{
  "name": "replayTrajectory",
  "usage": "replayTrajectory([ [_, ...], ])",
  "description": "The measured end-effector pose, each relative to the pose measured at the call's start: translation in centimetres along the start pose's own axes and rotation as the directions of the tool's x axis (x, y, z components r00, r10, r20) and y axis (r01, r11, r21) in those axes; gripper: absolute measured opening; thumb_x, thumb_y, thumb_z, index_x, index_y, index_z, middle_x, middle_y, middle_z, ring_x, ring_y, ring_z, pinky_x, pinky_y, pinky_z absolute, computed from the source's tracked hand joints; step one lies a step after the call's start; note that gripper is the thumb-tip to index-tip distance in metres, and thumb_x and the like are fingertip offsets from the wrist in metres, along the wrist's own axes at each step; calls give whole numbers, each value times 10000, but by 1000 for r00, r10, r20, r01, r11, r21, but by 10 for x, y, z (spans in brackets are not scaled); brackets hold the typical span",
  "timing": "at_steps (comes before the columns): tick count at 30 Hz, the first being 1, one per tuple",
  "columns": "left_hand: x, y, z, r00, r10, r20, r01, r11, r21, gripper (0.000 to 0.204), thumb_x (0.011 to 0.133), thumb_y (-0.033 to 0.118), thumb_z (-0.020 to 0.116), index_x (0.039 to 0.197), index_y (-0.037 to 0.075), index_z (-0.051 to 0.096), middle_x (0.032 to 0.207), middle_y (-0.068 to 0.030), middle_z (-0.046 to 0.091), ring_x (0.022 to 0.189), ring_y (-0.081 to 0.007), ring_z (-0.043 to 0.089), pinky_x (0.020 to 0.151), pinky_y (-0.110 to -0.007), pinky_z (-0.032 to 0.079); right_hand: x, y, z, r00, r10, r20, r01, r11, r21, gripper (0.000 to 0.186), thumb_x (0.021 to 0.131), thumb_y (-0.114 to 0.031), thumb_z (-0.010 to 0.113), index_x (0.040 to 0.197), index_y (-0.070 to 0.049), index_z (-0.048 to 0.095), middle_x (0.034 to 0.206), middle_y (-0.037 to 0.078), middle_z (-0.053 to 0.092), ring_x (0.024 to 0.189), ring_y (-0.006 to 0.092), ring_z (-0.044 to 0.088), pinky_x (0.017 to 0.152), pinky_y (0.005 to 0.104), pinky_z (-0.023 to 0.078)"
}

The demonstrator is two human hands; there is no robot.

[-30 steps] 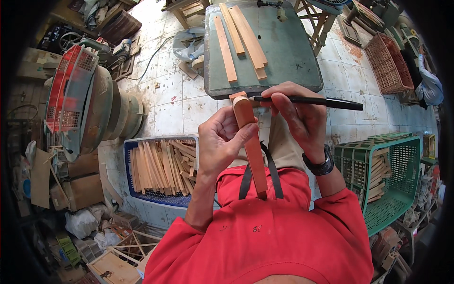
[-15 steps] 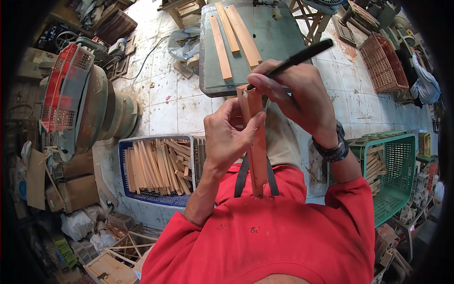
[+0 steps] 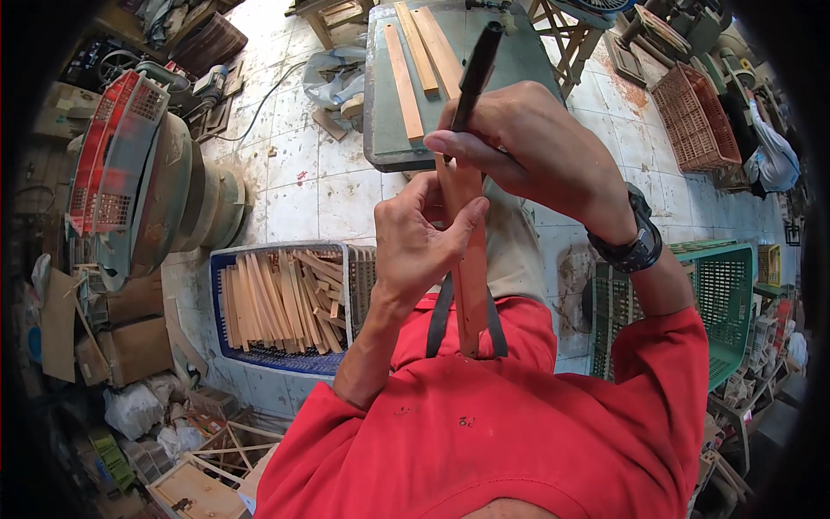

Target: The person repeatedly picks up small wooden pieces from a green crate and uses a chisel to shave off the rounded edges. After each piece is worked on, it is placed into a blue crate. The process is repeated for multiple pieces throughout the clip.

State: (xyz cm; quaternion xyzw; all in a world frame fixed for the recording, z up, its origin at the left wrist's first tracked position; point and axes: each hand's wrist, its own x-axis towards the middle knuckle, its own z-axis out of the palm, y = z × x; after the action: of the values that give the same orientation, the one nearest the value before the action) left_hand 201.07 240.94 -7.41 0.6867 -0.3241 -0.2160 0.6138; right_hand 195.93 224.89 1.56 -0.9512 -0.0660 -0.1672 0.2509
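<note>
The left hand (image 3: 424,238) was closed around a narrow wooden slat (image 3: 471,277), thumb laid across its face and fingers wrapped behind, holding it upright in front of the red shirt (image 3: 484,432). The slat's lower end reached down to the chest, between two dark straps; its upper end rose to the right hand (image 3: 527,147). That hand was closed in a writing grip on a black marker (image 3: 475,73), the barrel pointing up and away, the tip hidden where it met the top of the slat. A dark watch (image 3: 635,246) sat on the right wrist.

Just to the left of the left hand and lower, a blue plastic crate (image 3: 259,359) stood on the floor, packed with similar wooden slats (image 3: 277,298) lying mostly side by side, a few crossed on top. To the right of the right forearm stood a green plastic crate (image 3: 735,294); what it held could not be made out clearly.

Beyond both hands was a grey-green table (image 3: 385,130) with three long wooden strips (image 3: 419,60) lying on it. Farther right, a reddish woven basket (image 3: 696,117) sat on the floor. Far to the left lay a red plastic crate (image 3: 108,164) against round grey drums. The floor was pale, stained tile (image 3: 320,186), with cardboard and scrap crowded along the left edge.
</note>
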Motion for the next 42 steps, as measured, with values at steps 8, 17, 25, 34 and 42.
replayTrajectory([
  [8, -2, 2, 0, 1000, 11, 0, -11, 999, 31, 268, 801, 138, 767, 975, -36, 660, 768, -116, 717, 708, -161, 713, 661, -279, 578, 3, 4, 0, 1000, -11, 14, 12, 998, -55, 424, 966, -346, 544, 775, 22, 634, 621, 180, 584, 608, 350, 613, 577, 392, 480],
  [17, -4, 0, 1, 1000, 5, 6, -5, 1000, -10, 258, 801, 117, 761, 980, -39, 659, 783, -117, 720, 709, -158, 714, 652, -274, 576, 0, 17, 2, 999, 4, -53, -6, 999, -49, 376, 983, -324, 545, 851, 14, 645, 614, 113, 634, 554, 223, 653, 511, 311, 491],
  [25, 3, -19, -18, 992, -96, 79, 107, 983, -147, 293, 835, 115, 755, 1049, -43, 631, 885, -100, 714, 813, -128, 682, 740, -270, 557, -76, 3, 48, 726, 631, -274, -219, 590, 778, 178, 1000, -158, 520, 993, -8, 615, 735, 93, 674, 612, 104, 620, 589, 240, 512],
  [34, 24, -59, -16, 948, -163, 273, 265, 878, -398, 407, 889, 178, 714, 1200, -37, 561, 1018, -108, 693, 866, -167, 687, 742, -283, 573, -130, -61, 175, 603, 795, -67, -491, 436, 755, 478, 804, -122, 763, 1197, 35, 540, 909, 144, 692, 820, 183, 686, 696, 314, 529],
  [42, 34, -82, -18, 932, -259, 254, 350, 827, -439, 363, 907, 155, 686, 1217, -5, 587, 1039, -47, 695, 846, -66, 653, 626, -195, 529, -162, -47, 189, 624, 782, -2, -487, 390, 781, 310, 863, -126, 680, 1118, 12, 570, 870, 84, 677, 773, 131, 640, 717, 269, 507],
])
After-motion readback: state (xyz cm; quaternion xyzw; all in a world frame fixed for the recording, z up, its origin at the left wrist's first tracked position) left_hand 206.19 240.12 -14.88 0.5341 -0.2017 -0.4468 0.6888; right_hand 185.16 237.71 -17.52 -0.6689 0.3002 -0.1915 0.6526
